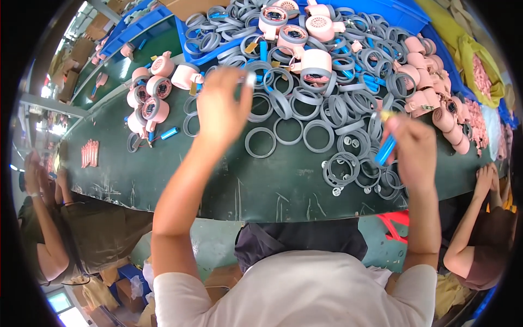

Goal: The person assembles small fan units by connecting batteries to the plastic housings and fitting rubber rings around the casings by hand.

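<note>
My right hand (415, 150) is closed round a blue cylindrical battery (386, 150), over the right side of a pile of grey plastic rings. A small yellowish, shiny piece (385, 115) shows at its fingertips, too blurred to name. My left hand (220, 103) reaches over the left edge of the pile, smeared by motion. Something whitish shows by its fingertips, and I cannot tell whether it holds anything. Between the hands lie loose grey rings (317, 151). Above them sit pink fan housings (316, 62), some with grey rings around them.
Pink housings (155, 109) cluster at the left, near a loose blue battery (169, 133) and small pink strips (90, 153). More housings (449, 117) are heaped at the right. A blue bin (400, 16) stands behind the pile. Co-workers' arms (467, 223) flank the dark green table (229, 188).
</note>
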Tool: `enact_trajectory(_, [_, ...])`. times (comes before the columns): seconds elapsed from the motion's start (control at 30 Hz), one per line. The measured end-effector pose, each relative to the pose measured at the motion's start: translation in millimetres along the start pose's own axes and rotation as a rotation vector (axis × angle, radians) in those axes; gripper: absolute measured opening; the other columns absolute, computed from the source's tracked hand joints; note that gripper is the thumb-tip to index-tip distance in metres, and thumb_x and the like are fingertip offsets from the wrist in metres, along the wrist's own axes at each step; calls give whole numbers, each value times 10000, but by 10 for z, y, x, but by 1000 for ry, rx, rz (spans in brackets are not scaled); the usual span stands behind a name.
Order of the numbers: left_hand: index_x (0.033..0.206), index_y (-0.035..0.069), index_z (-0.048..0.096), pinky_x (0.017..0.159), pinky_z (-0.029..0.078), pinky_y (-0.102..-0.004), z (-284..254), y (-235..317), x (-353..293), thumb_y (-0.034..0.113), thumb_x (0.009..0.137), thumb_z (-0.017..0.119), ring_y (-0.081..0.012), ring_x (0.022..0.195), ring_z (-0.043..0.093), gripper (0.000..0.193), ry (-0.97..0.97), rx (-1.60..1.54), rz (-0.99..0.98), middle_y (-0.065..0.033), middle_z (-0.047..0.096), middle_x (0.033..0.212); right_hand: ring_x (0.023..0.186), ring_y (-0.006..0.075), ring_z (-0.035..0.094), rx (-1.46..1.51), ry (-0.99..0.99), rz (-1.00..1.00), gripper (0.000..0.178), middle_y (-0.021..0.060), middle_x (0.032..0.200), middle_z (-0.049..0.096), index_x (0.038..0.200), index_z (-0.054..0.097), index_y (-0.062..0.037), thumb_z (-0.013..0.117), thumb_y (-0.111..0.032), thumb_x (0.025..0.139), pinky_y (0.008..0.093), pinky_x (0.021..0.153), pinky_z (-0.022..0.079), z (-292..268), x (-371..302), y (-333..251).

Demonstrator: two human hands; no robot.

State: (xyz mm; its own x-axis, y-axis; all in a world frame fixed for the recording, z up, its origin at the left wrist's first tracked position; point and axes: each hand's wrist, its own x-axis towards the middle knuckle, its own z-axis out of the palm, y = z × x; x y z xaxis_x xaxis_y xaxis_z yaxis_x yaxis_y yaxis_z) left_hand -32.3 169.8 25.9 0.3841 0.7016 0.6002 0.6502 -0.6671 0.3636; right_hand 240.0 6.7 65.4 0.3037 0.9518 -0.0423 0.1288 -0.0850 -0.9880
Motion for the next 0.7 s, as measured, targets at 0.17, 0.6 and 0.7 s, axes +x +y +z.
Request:
enact_trajectory(0.17, [940, 106, 676, 757, 502, -378, 566, -563, 648, 103, 709, 641, -290, 864, 613, 234, -36, 169, 41, -103, 656, 900, 659, 101, 578, 277, -52, 0, 188, 50, 762, 603, 954, 641, 32, 590, -134, 883, 230, 607, 469, 169, -218, 300])
enact_trajectory(0.6, [1050, 3, 635, 794, 503, -281, 658, -486, 908, 29, 802, 588, -162, 911, 639, 254, -116, -578, -169, -101, 658, 999, 746, 139, 623, 506, 8, -78, 204, 77, 840, 642, 1025, 612, 49, 607, -80, 867, 262, 676, 507, 262, -92, 327])
enact_trajectory(0.7, [1041, 7, 645, 714, 499, -239, 739, -567, 841, 8, 812, 557, -116, 861, 630, 245, -109, -767, -229, -75, 663, 938, 744, 118, 611, 441, 4, -101, 179, 65, 824, 635, 986, 605, 34, 586, -113, 887, 250, 677, 492, 220, -115, 291])
